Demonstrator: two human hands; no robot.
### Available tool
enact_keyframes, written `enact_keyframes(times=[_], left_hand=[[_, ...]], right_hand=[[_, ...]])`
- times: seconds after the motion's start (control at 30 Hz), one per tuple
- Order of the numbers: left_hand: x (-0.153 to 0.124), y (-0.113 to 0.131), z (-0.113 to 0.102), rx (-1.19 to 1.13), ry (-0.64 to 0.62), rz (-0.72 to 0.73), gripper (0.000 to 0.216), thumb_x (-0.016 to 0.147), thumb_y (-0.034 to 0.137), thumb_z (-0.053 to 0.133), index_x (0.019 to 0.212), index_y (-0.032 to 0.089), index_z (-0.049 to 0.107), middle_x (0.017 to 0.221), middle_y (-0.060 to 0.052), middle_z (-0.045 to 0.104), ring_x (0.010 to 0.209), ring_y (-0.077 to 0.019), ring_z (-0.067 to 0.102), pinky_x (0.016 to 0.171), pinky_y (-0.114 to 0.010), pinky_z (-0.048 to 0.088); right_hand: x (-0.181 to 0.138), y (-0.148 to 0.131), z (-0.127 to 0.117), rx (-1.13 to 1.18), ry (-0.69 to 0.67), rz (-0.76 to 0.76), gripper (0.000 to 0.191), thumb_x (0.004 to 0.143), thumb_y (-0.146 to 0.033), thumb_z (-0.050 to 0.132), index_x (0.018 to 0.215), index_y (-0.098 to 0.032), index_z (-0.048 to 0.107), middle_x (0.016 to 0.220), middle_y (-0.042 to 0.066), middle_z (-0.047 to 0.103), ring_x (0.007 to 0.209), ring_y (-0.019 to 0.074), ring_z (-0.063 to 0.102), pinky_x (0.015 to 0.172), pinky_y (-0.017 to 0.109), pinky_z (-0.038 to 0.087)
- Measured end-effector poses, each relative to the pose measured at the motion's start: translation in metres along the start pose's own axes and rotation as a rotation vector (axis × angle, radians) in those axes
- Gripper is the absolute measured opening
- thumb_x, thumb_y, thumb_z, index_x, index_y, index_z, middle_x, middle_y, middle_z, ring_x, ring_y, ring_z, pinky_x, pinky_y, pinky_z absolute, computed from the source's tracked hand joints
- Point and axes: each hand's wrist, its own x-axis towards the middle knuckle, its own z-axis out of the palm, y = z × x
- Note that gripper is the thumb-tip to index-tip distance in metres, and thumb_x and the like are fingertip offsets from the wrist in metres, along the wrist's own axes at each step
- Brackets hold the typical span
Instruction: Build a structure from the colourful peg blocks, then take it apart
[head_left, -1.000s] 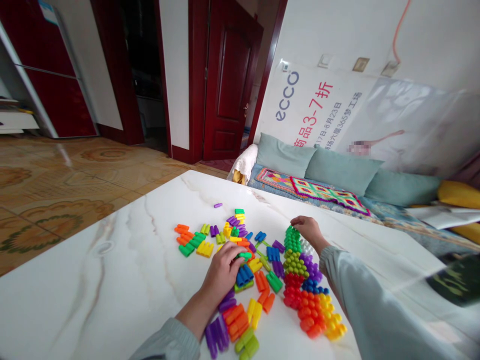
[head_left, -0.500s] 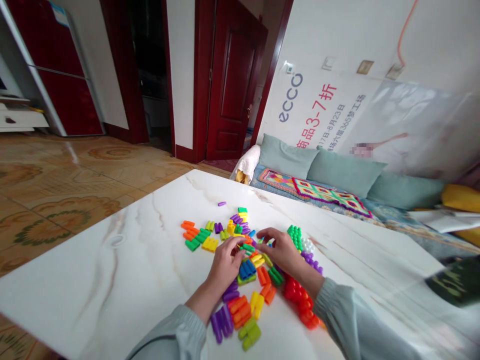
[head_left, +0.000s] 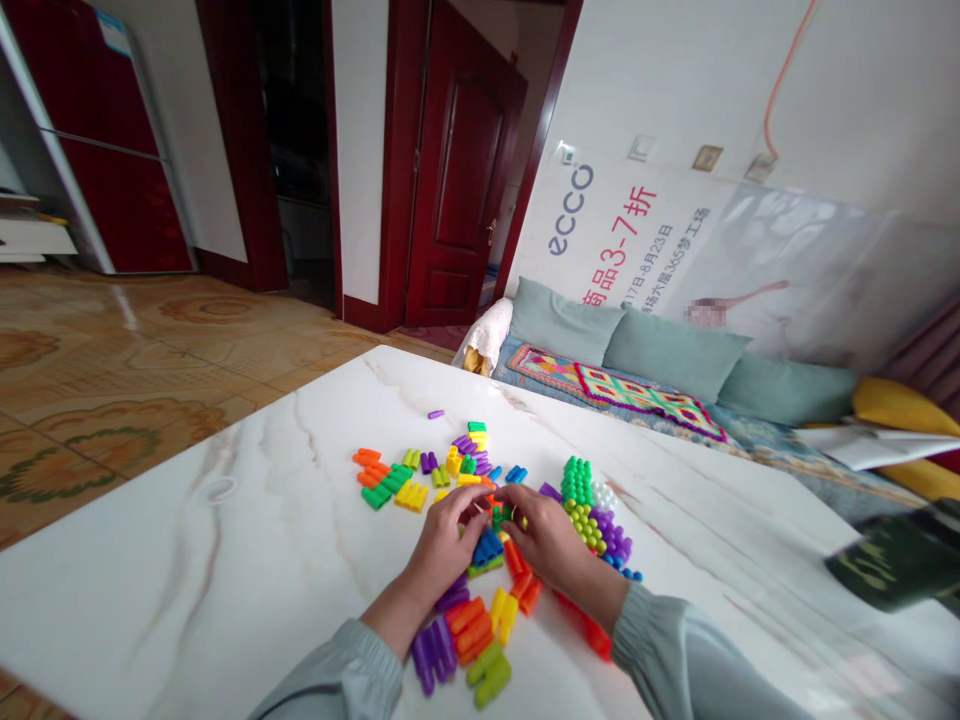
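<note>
My left hand point(head_left: 448, 538) is closed, thumb and fingers bent together at a small green plastic building block point(head_left: 498, 517). My right hand point(head_left: 546, 528) curls in from the other side, its fingertips at the same green block and partly hiding it. Just below the fingers lies a blue block point(head_left: 488, 548). Nearer to me are an orange block point(head_left: 471, 630), a purple block point(head_left: 433, 652), a yellow block point(head_left: 504, 614) and a lime green block point(head_left: 489, 674). Several more coloured blocks lie beyond the hands, among them a yellow one point(head_left: 411, 496).
Clusters of beads stand right of my right hand: green point(head_left: 577, 482), white point(head_left: 604, 496), purple point(head_left: 613, 538); red ones sit partly under my forearm. All rest on a white marbled table point(head_left: 300, 560). A dark object point(head_left: 900, 560) is at the right edge. Behind is a cushioned sofa point(head_left: 675, 350).
My right hand has moved in toward my left, and both now meet at the green block. Lime and blue beads beside the right hand have come into view. The whole view has shifted slightly.
</note>
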Motion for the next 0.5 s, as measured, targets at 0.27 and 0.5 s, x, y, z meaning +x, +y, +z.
enact_keyframes(times=[0.27, 0.5], left_hand=[[0.005, -0.012, -0.008, 0.166, 0.253, -0.117, 0.020, 0.091, 0.020, 0.053, 0.101, 0.021, 0.070, 0.099, -0.006, 0.076, 0.091, -0.0213, 0.071, 0.082, -0.032, 0.056], [0.008, -0.008, -0.012, 0.102, 0.347, -0.182, 0.021, 0.093, 0.024, 0.050, 0.102, 0.019, 0.068, 0.094, -0.006, 0.075, 0.082, -0.0193, 0.071, 0.075, -0.030, 0.056]], right_hand=[[0.027, 0.023, -0.021, 0.125, 0.025, 0.169, 0.021, 0.072, -0.015, 0.061, 0.088, -0.021, 0.073, 0.070, -0.001, 0.069, 0.064, 0.0157, 0.062, 0.064, 0.027, 0.048], [0.032, 0.025, 0.007, 0.325, -0.038, 0.356, 0.026, 0.076, -0.017, 0.060, 0.099, -0.017, 0.070, 0.084, 0.003, 0.072, 0.066, 0.0147, 0.066, 0.060, 0.025, 0.051]])
